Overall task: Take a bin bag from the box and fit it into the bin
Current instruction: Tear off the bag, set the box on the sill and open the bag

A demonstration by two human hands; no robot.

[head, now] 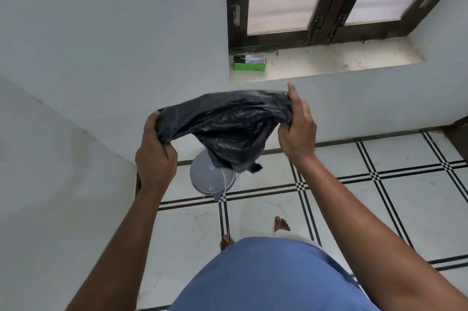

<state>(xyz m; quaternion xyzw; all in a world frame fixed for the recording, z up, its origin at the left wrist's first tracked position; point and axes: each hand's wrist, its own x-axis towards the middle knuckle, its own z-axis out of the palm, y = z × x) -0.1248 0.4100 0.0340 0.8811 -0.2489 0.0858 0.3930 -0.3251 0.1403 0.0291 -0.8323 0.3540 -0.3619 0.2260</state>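
Both hands, left hand [155, 159] and right hand [297, 128], grip the black bin bag [228, 123] above the lidded bin [211, 179]; thin plastic could tear if stretched.

A crumpled black bin bag [228, 123] of glossy thin plastic is stretched out in the air between the person's two hands, its top edge pulled wide from left to right and its loose body sagging down to a ragged point at the middle. Directly below it on the tiled floor, close to the wall, stands a round grey bin [211, 179] with its domed lid shut and a small blue light glowing on top. Farther off, on the pale window sill at its left end, lies the box [250, 62], green below and dark on top.
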